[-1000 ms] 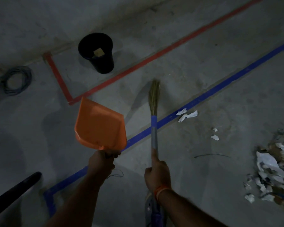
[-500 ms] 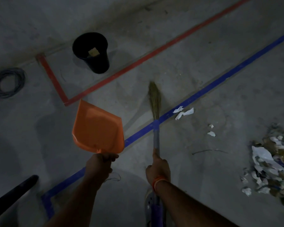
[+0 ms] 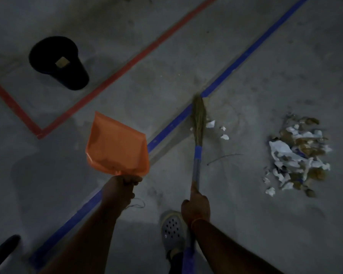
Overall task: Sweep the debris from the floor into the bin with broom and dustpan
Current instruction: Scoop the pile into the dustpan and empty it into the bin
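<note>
My left hand point(image 3: 124, 187) grips the handle of an orange dustpan point(image 3: 115, 147), held in the air with its mouth pointing away from me. My right hand point(image 3: 196, 208) is closed on the blue-taped shaft of a straw broom point(image 3: 198, 119). The broom's bristles rest on the floor over the blue tape line, right beside a few white paper scraps point(image 3: 219, 128). A larger pile of debris point(image 3: 299, 153), torn paper and brown leaves, lies to the right. The black bin point(image 3: 57, 62) stands at the upper left with a small brown scrap inside.
A red tape line point(image 3: 111, 78) and a blue tape line point(image 3: 236, 64) cross the grey concrete floor. My foot in a grey perforated shoe point(image 3: 171, 232) is below the broom hand. A thin twig point(image 3: 224, 157) lies near the broom. A dark rod-like object point(image 3: 2, 250) sits at the bottom left.
The view has swung to the right and closer to the debris. The broom head has moved right, from the bare floor onto the blue line beside the small paper scraps. The dustpan stays raised.
</note>
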Available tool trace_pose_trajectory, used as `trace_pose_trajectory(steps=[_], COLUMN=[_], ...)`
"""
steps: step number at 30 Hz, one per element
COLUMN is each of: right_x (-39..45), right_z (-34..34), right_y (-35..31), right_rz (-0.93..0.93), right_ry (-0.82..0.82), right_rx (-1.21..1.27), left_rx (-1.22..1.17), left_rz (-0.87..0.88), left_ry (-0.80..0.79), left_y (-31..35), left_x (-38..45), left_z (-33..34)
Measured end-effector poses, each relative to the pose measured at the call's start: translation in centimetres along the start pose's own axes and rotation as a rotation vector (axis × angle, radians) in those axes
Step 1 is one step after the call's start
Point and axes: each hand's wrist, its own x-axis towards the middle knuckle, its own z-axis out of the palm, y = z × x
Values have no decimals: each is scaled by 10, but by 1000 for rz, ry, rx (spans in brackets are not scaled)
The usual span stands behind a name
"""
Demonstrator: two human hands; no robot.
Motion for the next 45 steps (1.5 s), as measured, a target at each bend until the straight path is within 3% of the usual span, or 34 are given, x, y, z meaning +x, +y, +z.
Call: trace_pose_trajectory(steps=[9,18,23,25,29,32,37,45], right_x=[7,-27,-57,-68,-82,-77,-56,-35], right_z=[-33,-84,-102,-107,-125,-139,-144,-151], right_y=[91,188,234,250,277,299,325,329], right_rz=[-43,41,15,-1,-2,-53,13,137], right_ry=[-55,-53,42,46,-18,-117,-211,-54], right_rx=[94,162,256,403,1027,1175,1120,862], left_rx=[108,169,123,137,172,204,272,300], left_rz=[161,234,227,223,215,217,225,219], left_ry=[-176,-139,-114,-124,-145,-162,-194,-244], left_y=[3,5,10,12,13,11,6,2], left_x=[-54,-115,-149,-161,-178,-178,-177,-167], left_z=[87,143,174,186,208,222,243,252])
